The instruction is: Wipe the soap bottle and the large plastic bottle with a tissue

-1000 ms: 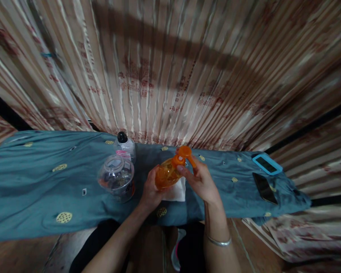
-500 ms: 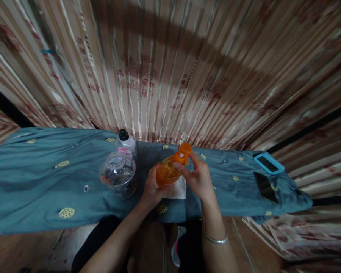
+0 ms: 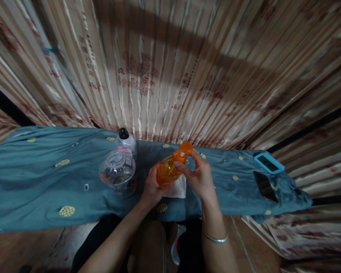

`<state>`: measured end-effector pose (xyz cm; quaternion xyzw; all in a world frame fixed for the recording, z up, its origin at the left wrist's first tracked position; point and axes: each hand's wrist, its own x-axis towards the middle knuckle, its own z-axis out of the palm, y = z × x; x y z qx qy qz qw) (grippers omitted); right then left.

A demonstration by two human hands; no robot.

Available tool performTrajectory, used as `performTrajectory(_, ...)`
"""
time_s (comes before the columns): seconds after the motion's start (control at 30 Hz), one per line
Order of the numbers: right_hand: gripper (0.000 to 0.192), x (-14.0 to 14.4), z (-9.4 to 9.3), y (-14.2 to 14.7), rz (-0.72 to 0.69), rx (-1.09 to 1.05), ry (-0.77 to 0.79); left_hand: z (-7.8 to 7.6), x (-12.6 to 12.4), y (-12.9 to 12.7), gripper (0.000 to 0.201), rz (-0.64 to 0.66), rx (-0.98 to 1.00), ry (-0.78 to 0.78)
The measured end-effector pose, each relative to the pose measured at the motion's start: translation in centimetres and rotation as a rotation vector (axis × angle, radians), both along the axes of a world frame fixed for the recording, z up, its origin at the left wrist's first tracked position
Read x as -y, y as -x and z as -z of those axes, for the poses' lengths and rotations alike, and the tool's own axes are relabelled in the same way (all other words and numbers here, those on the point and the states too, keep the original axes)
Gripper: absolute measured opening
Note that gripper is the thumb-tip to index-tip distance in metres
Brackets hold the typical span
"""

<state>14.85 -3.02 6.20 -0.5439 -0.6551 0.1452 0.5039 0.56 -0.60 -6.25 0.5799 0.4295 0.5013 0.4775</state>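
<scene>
Striped, pleated curtains fill the background behind a low surface draped in a teal cloth dotted with yellow ovals. From my remote seat I see 2 bare hands meeting over the middle of that cloth. My left hand is clenched around the body of a translucent orange bottle, which tilts with its neck up and to the right, held just above a folded white tissue lying on the cloth. My right hand, a silver bangle on its wrist, pinches the orange flip cap at the bottle's neck between thumb and fingers. Just left of the hands stands a clear plastic jar, and touching it from behind is a clear bottle with a black cap. Well apart at the right end lie 2 phones: 1 in a blue case, 1 black.
</scene>
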Motion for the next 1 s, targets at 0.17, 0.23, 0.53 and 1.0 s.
performTrajectory(0.17, 0.035, 0.0, 0.0, 0.5, 0.107, 0.005, -0.024, -0.1, 0.1, 0.1, 0.075, 0.009, 0.014, 0.015)
performTrajectory(0.23, 0.045, 0.0, -0.1, 0.0, 0.035, 0.000, 0.011, -0.2, 0.1, 0.1, 0.074, 0.009, 0.001, 0.014)
performTrajectory(0.53, 0.027, -0.1, 0.2, 0.7, 0.059, -0.039, -0.004, -0.5, 0.1, 0.1, 0.073, 0.007, 0.012, 0.019)
performTrajectory(1.0, 0.027, -0.2, -0.1, 0.2, -0.036, -0.019, -0.015, -0.7, 0.2, 0.1, 0.073, 0.007, 0.021, 0.020)
